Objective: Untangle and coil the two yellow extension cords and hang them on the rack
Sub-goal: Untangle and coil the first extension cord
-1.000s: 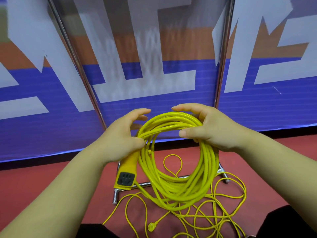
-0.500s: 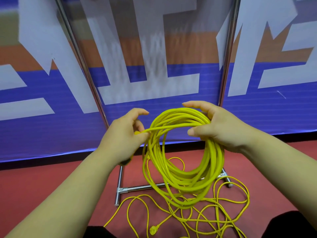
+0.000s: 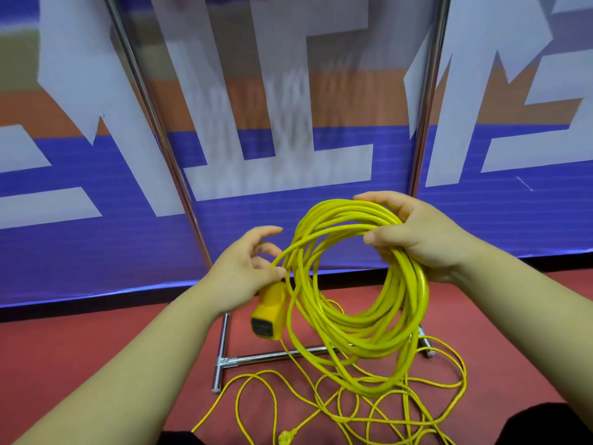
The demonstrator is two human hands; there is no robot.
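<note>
- My right hand (image 3: 414,239) is raised in front of me, palm turned inward. Its fingers (image 3: 375,198) curl over the top of the coiled cord (image 3: 414,300) and the thumb closes across the front, gripping the bundle of yellow loops.
- The coil hangs from that grip in the air, above the rack (image 3: 272,356) base bar.
- My left hand (image 3: 244,271) sits lower and to the left, holding the upper end of the socket block (image 3: 268,316) between thumb and palm. The thumb tip touches a strand that leads into the coil, and the other fingers are loosely spread.
- The top of the socket block is covered by my left hand, so I cannot see how the cable enters it.
- A loose cord (image 3: 378,409) lies tangled on the red floor (image 3: 96,348), with its plug (image 3: 285,437) near the bottom edge. I cannot tell where its strands pass behind the coil.
- The rack's uprights are cut off at the top.
- The banner (image 3: 80,236) between the uprights is blurred.
</note>
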